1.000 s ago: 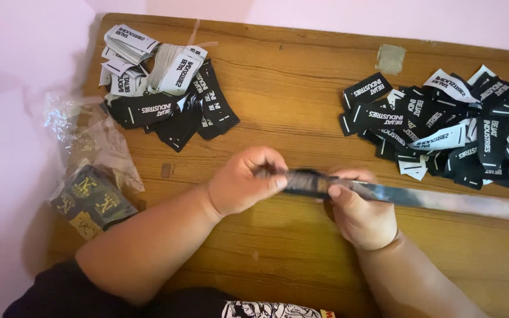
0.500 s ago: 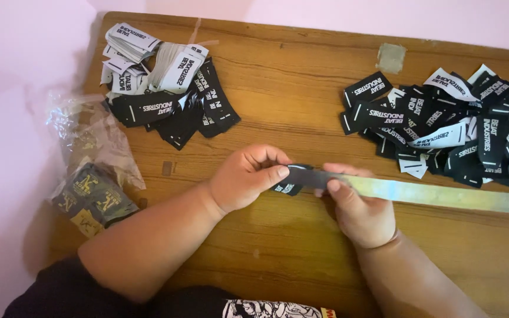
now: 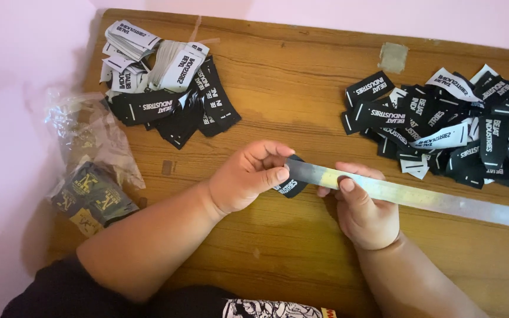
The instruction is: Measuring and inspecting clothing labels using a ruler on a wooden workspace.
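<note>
We see a wooden table (image 3: 301, 76) with one heap of black and white labels (image 3: 166, 88) far left and a bigger heap of labels (image 3: 455, 129) far right — both well apart from the hands. A clear plastic bag (image 3: 89, 171) hangs off the left edge. Left hand (image 3: 248, 176) pinches a black label (image 3: 290, 185) against the end of a metal ruler (image 3: 419, 197), fingers closed on both. Right hand (image 3: 363, 212) grips the ruler mid-table — thumb on top.
</note>
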